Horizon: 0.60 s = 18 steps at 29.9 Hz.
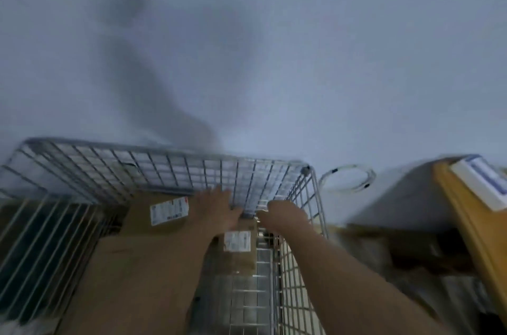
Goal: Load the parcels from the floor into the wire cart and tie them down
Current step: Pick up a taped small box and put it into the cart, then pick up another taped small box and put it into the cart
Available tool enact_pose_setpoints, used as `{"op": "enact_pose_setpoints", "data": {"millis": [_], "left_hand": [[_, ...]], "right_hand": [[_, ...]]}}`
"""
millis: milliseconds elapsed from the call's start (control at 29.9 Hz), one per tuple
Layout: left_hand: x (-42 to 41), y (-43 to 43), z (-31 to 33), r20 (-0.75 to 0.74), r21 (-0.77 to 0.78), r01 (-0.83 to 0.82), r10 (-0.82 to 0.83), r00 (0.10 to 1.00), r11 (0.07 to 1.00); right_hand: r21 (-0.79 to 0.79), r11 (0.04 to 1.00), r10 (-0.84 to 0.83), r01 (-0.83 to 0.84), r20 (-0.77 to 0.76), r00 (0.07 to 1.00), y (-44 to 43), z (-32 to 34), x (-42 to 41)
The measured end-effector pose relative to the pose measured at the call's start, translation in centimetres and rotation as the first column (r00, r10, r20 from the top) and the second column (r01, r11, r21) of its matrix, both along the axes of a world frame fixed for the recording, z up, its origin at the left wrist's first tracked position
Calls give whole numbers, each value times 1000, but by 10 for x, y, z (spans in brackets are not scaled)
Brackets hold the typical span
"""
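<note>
Both hands reach into cart (315,214) at 1 o'clock: left hand (216,207) spread flat, right hand (285,215) curled, grip unclear. Seat small box (241,249) flush w/ corner.

Two bare forearms are seen, with no sleeves down to the frame's edge — nothing is worn on the wrists. The left hand (216,208) and right hand (285,214) are ungloved — details are blurred.
</note>
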State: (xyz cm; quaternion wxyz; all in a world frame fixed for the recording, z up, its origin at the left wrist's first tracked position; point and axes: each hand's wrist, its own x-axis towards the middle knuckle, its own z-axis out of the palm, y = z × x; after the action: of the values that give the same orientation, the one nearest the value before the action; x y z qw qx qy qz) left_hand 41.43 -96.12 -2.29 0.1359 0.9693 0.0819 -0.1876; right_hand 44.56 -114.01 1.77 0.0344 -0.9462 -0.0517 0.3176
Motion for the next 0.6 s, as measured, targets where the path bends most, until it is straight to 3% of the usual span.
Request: {"op": "enact_pose_setpoints", "data": {"millis": [100,367,601], "left_hand": [[-1,31,128,24,88,-28,26,999,996],[-46,76,433,304,244,-94,15,952,965],[-125,104,613,492,295,-210,40,870,932]], "right_hand": [[7,998,58,-60,175,983,9,116,9],[-15,979,180,-205,546,818,43,413,-24],[0,964,186,-265,715,674,68,577,-91]]}}
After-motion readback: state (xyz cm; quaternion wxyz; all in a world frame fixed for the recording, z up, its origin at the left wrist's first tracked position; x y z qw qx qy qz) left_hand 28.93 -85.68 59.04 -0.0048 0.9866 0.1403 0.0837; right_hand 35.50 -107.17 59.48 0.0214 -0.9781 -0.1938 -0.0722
